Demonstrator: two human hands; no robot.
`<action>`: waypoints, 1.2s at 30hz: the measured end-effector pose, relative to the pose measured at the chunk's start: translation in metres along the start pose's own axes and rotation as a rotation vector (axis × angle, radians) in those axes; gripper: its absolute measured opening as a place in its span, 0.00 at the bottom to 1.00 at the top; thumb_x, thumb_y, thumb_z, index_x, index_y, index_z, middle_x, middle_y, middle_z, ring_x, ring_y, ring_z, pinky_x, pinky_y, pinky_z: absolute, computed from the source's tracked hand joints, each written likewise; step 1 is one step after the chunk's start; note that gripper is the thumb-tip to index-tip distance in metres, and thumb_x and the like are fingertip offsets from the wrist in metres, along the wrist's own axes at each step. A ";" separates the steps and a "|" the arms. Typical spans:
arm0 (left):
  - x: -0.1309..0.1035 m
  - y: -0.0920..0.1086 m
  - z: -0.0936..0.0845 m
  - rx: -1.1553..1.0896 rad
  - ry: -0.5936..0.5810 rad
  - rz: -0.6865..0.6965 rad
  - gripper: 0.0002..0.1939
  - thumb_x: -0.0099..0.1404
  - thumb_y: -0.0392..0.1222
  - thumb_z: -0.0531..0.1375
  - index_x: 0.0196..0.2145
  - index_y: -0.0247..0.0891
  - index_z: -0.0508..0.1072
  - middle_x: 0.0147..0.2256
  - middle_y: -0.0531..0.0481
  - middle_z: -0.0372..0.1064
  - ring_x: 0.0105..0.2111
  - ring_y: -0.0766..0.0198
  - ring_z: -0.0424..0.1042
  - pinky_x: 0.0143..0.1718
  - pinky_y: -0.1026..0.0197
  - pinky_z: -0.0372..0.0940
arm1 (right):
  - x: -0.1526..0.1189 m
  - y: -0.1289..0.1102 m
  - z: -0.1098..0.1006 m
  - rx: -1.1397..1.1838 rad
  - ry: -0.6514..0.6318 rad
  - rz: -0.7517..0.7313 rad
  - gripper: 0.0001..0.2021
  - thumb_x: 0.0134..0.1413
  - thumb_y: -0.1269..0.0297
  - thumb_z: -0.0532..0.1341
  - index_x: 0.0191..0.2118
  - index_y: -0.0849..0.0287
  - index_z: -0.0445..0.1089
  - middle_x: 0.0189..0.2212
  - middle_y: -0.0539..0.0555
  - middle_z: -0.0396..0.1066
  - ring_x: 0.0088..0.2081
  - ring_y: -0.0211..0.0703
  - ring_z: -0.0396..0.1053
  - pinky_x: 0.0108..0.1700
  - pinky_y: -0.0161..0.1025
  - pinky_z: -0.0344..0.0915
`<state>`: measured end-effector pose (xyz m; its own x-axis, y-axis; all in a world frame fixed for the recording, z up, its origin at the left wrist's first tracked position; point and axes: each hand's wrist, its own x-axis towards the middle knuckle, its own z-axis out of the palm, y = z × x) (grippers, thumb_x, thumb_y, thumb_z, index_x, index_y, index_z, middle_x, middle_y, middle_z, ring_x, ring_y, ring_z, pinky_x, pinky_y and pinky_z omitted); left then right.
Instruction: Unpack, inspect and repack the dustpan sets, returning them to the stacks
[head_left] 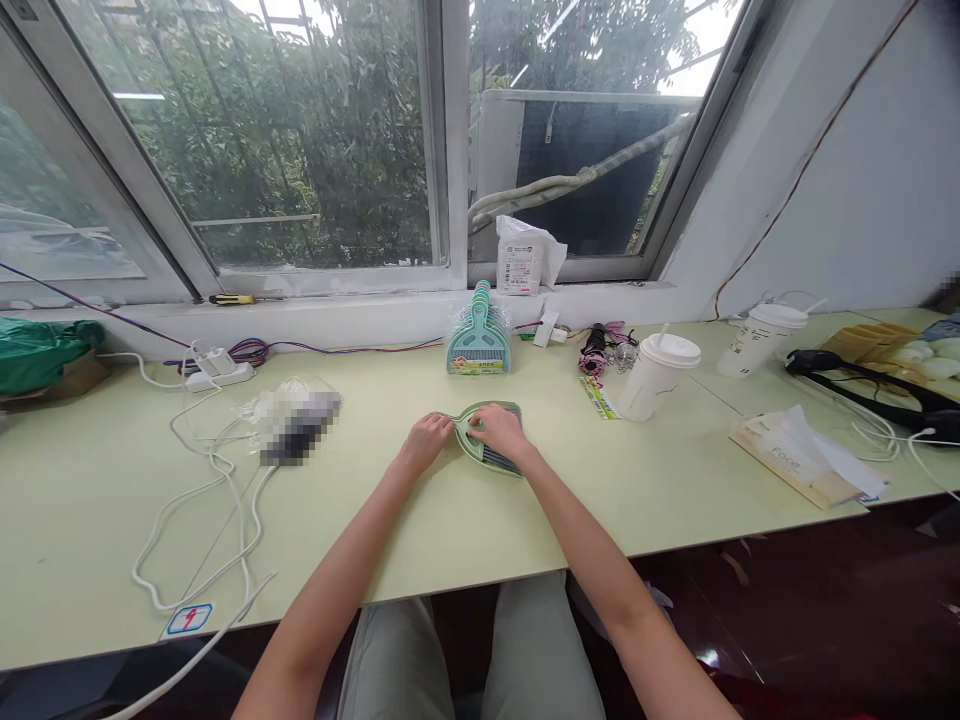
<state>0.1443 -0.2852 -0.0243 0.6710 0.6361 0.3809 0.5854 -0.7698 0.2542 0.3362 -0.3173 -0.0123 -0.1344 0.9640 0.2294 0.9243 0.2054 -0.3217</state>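
Observation:
A small green dustpan (471,452) with a grey-bristled brush set in it lies on the pale table in front of me, its handle pointing left. Closed around the end of that handle is my left hand (426,441). My right hand (498,429) rests over the middle of the set, its fingers bent down onto the green body; the fingertips are partly hidden. Behind them, near the wall, a row of similar dustpan sets (478,335) stands stacked in clear plastic. A printed label card (598,397) lies to the right.
Two white lidded cups (660,378) with straws, a tissue pack (795,455) and black straps (877,392) are on the right. White cables (251,520) and a power strip (219,375) lie left. A white package (521,258) sits on the windowsill.

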 end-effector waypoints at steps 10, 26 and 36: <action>0.005 0.029 0.003 -1.099 0.078 -0.517 0.30 0.58 0.54 0.61 0.55 0.40 0.63 0.50 0.42 0.68 0.49 0.50 0.68 0.47 0.50 0.64 | 0.012 -0.018 0.002 0.399 0.423 0.195 0.12 0.58 0.57 0.54 0.38 0.57 0.71 0.39 0.54 0.72 0.39 0.42 0.70 0.43 0.37 0.64; -0.006 -0.052 -0.006 -1.165 0.503 -0.930 0.21 0.56 0.50 0.60 0.46 0.42 0.68 0.39 0.46 0.71 0.36 0.59 0.72 0.32 0.59 0.68 | -0.003 0.108 -0.011 0.094 0.209 0.456 0.18 0.62 0.61 0.52 0.54 0.59 0.66 0.45 0.58 0.72 0.50 0.45 0.66 0.57 0.46 0.51; -0.010 -0.055 -0.008 -1.223 0.550 -0.983 0.20 0.58 0.47 0.61 0.48 0.41 0.67 0.39 0.47 0.71 0.32 0.63 0.72 0.28 0.64 0.67 | 0.006 0.040 0.022 0.324 0.116 0.009 0.09 0.54 0.68 0.60 0.40 0.55 0.76 0.50 0.55 0.72 0.51 0.45 0.68 0.58 0.48 0.53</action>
<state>0.1022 -0.2496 -0.0353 -0.0992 0.9827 -0.1562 -0.1978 0.1343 0.9710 0.3641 -0.2994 -0.0440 -0.0683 0.9443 0.3220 0.7614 0.2579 -0.5948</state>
